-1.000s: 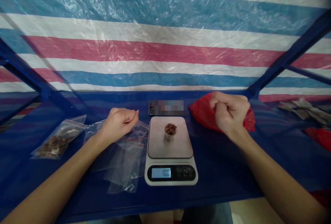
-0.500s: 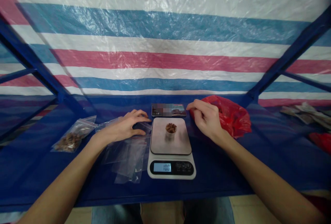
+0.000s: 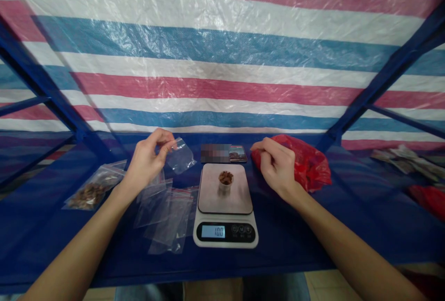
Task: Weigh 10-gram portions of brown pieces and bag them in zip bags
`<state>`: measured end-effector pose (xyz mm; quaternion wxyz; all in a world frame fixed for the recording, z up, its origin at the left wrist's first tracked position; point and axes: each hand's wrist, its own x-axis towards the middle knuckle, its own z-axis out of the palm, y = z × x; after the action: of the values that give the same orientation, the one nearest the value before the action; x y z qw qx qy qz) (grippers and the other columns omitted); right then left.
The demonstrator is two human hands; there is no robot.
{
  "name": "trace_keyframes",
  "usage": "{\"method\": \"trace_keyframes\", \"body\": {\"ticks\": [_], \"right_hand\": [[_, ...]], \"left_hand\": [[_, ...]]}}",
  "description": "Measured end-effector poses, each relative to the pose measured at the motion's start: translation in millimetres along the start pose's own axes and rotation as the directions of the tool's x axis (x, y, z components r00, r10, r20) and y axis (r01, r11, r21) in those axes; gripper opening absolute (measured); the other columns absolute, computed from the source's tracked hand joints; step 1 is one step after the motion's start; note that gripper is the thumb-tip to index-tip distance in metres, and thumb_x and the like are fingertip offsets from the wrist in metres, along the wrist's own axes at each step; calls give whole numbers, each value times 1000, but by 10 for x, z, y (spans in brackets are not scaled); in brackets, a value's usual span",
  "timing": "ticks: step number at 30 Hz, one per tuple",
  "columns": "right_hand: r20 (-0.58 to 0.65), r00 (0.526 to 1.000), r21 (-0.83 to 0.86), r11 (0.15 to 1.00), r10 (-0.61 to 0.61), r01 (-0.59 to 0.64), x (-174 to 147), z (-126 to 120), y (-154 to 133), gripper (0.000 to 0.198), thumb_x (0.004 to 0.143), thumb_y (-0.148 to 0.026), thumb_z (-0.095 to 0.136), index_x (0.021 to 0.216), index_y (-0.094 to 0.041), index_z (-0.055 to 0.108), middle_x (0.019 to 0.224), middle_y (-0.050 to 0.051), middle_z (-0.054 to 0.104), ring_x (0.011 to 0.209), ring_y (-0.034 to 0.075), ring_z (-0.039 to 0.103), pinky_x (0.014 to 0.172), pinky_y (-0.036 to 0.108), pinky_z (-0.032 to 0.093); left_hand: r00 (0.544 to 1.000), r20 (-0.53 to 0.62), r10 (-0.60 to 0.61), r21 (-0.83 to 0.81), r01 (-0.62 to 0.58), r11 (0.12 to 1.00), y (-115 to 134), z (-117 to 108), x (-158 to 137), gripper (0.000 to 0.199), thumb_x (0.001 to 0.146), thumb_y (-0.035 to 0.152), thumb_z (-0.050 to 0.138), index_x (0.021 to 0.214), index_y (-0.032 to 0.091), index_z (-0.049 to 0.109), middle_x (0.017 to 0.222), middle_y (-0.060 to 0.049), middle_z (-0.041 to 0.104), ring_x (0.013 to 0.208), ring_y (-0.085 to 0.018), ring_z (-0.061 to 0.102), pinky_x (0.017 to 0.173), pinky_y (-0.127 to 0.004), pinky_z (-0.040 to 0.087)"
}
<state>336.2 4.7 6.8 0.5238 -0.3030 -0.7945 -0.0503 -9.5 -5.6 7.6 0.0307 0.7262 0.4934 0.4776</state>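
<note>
My left hand is pinched on the edge of a small clear zip bag, raised above the other bags. Several flat clear zip bags lie overlapping left of the scale. The white kitchen scale reads 10.0. On its steel plate stands a small cup heaped with brown dried pieces. My right hand is closed with curled fingers beside a crumpled red plastic bag; whether anything is inside the fingers is hidden.
At the left lies a zip bag of brown pieces. A dark flat item with a partly blurred face sits behind the scale. Blue metal frame bars flank the blue tabletop, with a striped plastic sheet behind. More red plastic lies far right.
My left hand has moved up and left from the pile, lifting one clear zip bag in a pinch. My right hand stays beside the red bag. The scale reading is the same.
</note>
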Motion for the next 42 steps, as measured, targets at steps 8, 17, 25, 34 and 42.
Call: {"method": "trace_keyframes", "body": {"ticks": [8, 17, 25, 34, 42], "right_hand": [[-64, 988, 221, 967, 143, -125, 230, 1, -348, 32, 93, -1, 46, 85, -20, 70, 72, -2, 61, 63, 13, 57, 59, 28, 41], [314, 915, 468, 797, 252, -381, 929, 376, -617, 26, 97, -37, 67, 78, -20, 65, 72, -1, 67, 67, 14, 61, 62, 28, 44], [341, 860, 381, 780, 380, -496, 704, 523, -400, 31, 96, -41, 65, 76, -23, 50, 66, -4, 56, 61, 14, 53, 57, 28, 36], [201, 960, 175, 957, 198, -234, 298, 348, -530, 17, 102, -19, 51, 85, -23, 49, 84, 0, 53, 72, 16, 50, 65, 30, 38], [116, 993, 204, 978, 14, -38, 258, 334, -529, 13, 106, -16, 52, 104, -23, 63, 109, 9, 66, 101, 21, 65, 85, 35, 55]], "left_hand": [[956, -294, -4, -66, -16, 998, 142, 67, 269, 22, 86, 28, 79, 107, 23, 77, 79, 1, 74, 72, -16, 67, 79, -32, 55], [987, -156, 28, -315, -76, 946, 954, 540, 602, 11, 78, 8, 65, 77, 18, 70, 72, 2, 71, 67, -13, 62, 66, -25, 48], [986, -165, 13, -282, -60, 957, 775, 670, 394, 13, 84, 8, 66, 80, 20, 61, 60, 7, 53, 56, -10, 49, 58, -23, 40], [812, 52, 581, 145, -582, 800, 717, 504, 139, 6, 100, 18, 64, 106, 19, 63, 98, -7, 72, 88, -21, 64, 76, -34, 47], [813, 70, 579, 368, -560, 742, 842, 514, 79, 7, 100, 19, 59, 94, 18, 64, 89, -8, 72, 79, -23, 60, 69, -38, 40]]}}
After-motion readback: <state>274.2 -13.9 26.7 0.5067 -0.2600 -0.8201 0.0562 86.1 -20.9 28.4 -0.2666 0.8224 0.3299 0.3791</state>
